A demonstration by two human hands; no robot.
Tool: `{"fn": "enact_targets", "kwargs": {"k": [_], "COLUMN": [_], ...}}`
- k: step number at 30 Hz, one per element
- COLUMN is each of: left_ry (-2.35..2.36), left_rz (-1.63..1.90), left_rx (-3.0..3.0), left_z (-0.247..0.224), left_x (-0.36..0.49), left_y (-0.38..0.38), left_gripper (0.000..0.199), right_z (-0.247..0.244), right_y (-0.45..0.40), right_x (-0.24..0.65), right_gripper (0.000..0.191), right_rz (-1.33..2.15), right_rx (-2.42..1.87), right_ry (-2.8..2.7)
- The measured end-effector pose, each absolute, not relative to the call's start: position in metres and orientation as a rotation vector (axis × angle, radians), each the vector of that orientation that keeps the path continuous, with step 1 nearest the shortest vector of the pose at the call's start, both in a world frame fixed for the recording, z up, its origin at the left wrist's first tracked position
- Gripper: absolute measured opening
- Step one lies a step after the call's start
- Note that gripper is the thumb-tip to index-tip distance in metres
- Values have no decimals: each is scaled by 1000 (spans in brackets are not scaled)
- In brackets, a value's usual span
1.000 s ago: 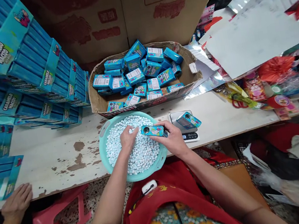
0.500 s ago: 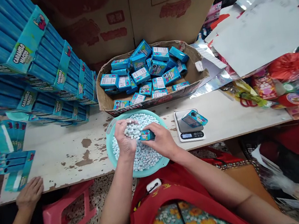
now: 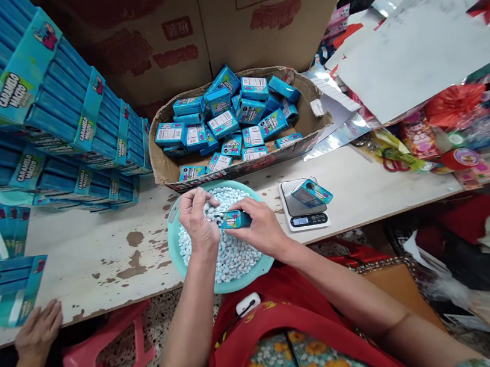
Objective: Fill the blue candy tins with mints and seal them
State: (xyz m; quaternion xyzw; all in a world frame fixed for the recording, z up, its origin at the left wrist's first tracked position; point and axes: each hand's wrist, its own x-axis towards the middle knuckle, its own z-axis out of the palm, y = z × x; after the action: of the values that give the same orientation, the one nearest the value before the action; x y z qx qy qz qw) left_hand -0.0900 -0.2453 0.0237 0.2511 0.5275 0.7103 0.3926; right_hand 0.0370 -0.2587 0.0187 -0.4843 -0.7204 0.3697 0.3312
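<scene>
Over a turquoise basin (image 3: pixel 174 242) of small pale-blue candies (image 3: pixel 241 257), both of my hands work close together. My right hand (image 3: pixel 257 224) grips a small blue candy box (image 3: pixel 232 219) lettered "Caramelo Macizo", its left end turned toward the other hand. Curled fingers of my left hand (image 3: pixel 198 220) cup some candies against that end of the box; how many is partly hidden. To the right, a digital scale (image 3: pixel 307 221) bears another blue box (image 3: pixel 312 192), lying tilted on its plate.
Behind the basin, a cut cardboard tray (image 3: pixel 317 128) holds several blue boxes. Stacked display packs (image 3: pixel 52 107) rise at left. Another person's hand (image 3: pixel 40 328) rests by flat blue cartons (image 3: pixel 11 271). White sheets (image 3: pixel 419 62) and packaged sweets crowd the right.
My left hand's fingers have turned over toward the box's end, and fewer candies show in that hand. The box has shifted slightly left in the picture. The whole view has shifted a little.
</scene>
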Motion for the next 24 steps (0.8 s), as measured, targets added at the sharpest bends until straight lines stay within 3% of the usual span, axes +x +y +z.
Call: {"fn": "enact_targets", "kwargs": {"k": [24], "left_ry": [1322], "left_rz": [1698], "left_rx": [463], "left_z": [31], "left_x": [-92], "left_y": [-238], "left_gripper": [33], "right_z": [11], "right_y": [-254], "right_x": [40], "right_gripper": [34], "right_rz": [1108], "right_rx": [-1215], "right_ry": [-1706]}}
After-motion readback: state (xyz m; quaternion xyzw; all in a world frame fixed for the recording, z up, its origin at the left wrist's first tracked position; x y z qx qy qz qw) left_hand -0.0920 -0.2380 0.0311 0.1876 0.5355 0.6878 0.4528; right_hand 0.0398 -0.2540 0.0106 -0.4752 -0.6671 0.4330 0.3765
